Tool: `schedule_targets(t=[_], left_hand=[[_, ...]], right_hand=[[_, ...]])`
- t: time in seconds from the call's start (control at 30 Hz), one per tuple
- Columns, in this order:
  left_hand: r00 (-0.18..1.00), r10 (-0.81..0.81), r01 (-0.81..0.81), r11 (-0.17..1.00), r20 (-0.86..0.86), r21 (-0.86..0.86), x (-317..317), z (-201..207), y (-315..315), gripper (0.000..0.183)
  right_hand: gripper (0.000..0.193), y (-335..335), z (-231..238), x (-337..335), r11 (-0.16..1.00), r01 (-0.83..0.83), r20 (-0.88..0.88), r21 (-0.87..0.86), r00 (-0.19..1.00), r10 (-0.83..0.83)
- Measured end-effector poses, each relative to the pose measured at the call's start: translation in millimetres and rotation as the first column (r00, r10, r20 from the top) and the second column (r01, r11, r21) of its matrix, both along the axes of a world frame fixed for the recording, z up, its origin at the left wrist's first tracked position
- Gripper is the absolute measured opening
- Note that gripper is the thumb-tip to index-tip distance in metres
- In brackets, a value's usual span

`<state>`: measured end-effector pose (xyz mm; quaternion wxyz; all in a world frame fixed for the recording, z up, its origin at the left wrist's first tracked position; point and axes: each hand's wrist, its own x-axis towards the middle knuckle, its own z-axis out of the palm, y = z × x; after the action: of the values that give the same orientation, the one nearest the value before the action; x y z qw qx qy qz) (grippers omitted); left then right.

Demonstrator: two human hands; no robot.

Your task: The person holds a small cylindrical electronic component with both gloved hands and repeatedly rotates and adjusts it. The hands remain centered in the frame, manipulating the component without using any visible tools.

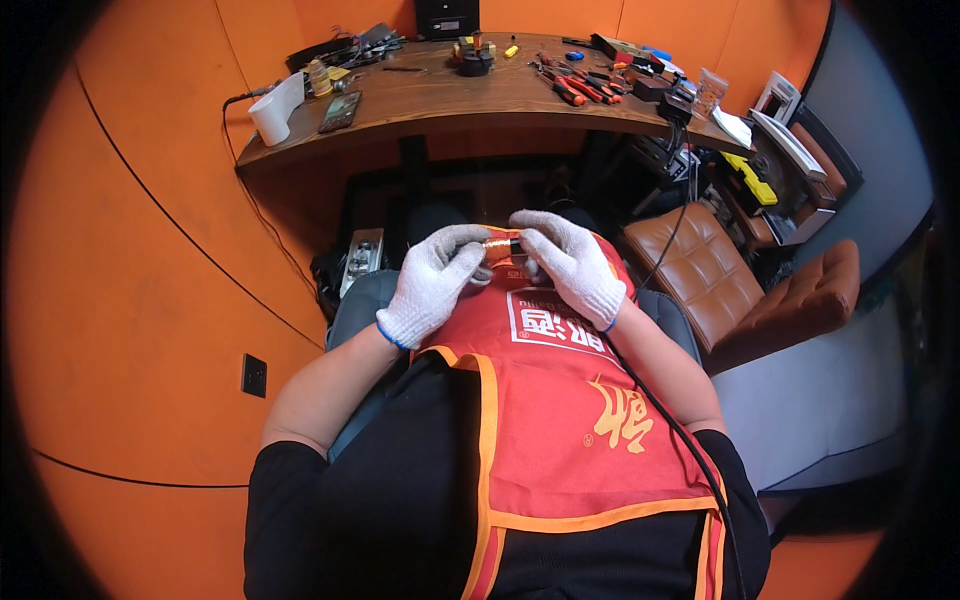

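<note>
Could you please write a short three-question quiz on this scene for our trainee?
1. True or false: the left hand and right hand are both bare.
2. Which lies toward the left end of the desk: A) the phone, or B) the red-handled pliers?
3. What colour is the shiny part of the small piece being handled?

Key: 1. False, both wear white gloves; 2. A; 3. Copper.

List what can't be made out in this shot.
All in the head view:
- Left end of the copper-coloured piece: covered by the gloved left hand.
- Its contact with the gloved right hand: unclear, curled fingers in the way.
- Phone screen: content too small.
- Heaped hand tools: overlapping, too small to count.
- Black box by the wall: top cut off by the upper edge.
</note>
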<state>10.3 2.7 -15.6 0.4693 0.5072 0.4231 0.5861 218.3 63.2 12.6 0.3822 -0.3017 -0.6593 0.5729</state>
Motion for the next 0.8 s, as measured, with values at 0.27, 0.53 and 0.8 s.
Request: schedule_targets(t=[0.27, 0.53, 0.8], left_hand=[[1.0, 0.005, -0.005, 0.997, -0.004, -0.081, -1, 4, -9, 0.031], [0.993, 0.112, -0.111, 0.994, -0.026, 0.019, 7, -1, -18, 0.033], [0.976, 0.212, -0.209, 0.976, -0.046, 0.067, 13, -2, -30, 0.032]], right_hand=[[0.033, 5, -4, -3, 0.977, -0.057, 0.045, 0.207, 0.998, 0.048], [0.035, 10, -5, -6, 0.968, -0.096, 0.017, 0.231, 0.995, 0.095], [0.033, 20, 1, 3, 0.933, -0.317, 0.072, -0.168, 0.94, 0.332]])
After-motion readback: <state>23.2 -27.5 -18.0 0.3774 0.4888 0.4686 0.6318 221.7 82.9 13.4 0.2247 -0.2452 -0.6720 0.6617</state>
